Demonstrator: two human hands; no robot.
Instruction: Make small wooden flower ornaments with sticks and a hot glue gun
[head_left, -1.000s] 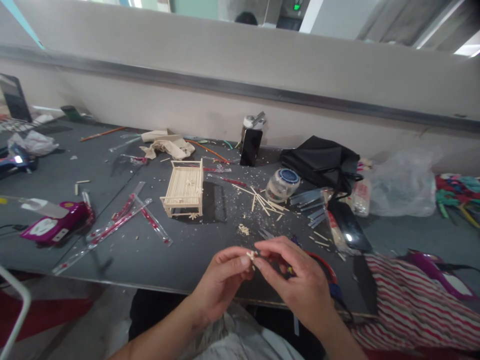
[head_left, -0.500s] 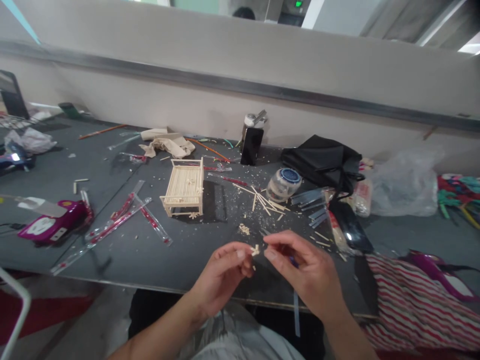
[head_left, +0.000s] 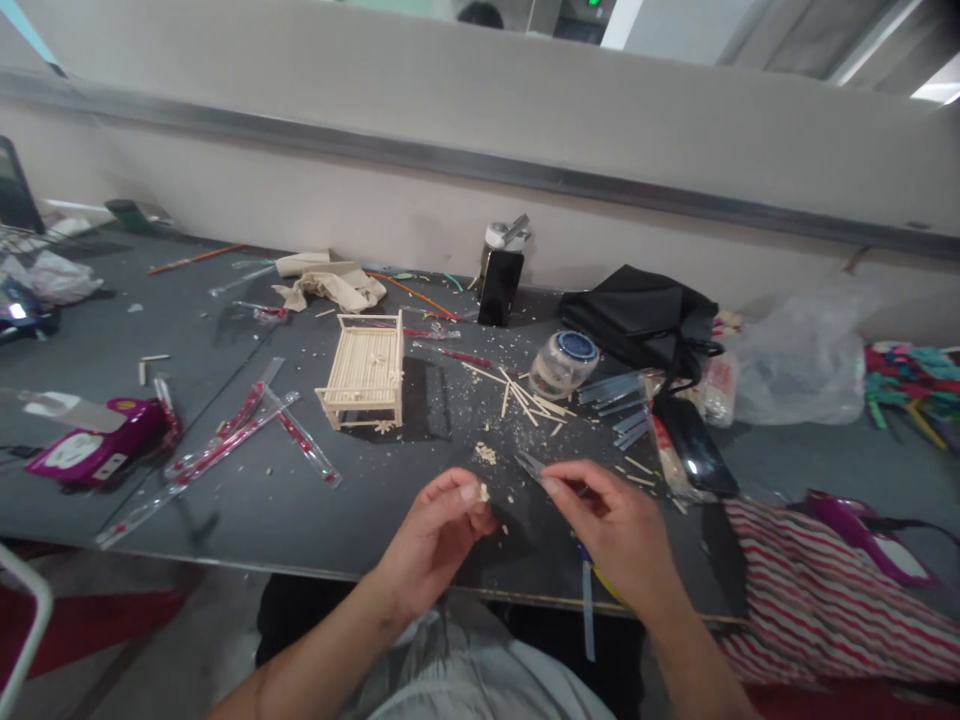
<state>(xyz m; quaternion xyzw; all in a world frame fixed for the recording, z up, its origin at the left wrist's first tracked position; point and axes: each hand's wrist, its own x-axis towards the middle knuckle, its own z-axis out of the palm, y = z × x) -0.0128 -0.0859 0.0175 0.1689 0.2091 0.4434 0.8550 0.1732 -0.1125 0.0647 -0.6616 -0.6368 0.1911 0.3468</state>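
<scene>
Wood piece (head_left: 484, 493) is in the left hand (head_left: 439, 520), over the near side of the table (head_left: 360, 520), thumb and finger pinched on it. Right hand (head_left: 619, 520) has its thumb and finger close together at a pointy metal tool (head_left: 529, 464), but from my end I honestly can't tell if they grip it. Just past the hands there's a little pile of cut bits (head_left: 486, 454). Further back, the mini bed frame (head_left: 360, 365) looks mostly built to me: slats, end rails and legs are on, plus some small flower-like bits. The held piece is off it, and so are the loose sticks (head_left: 516, 395) by the jar (head_left: 562, 368); can't say how many get used, if any. Way back, a phone (head_left: 500, 288) leans on a bottle (head_left: 495, 238).
</scene>
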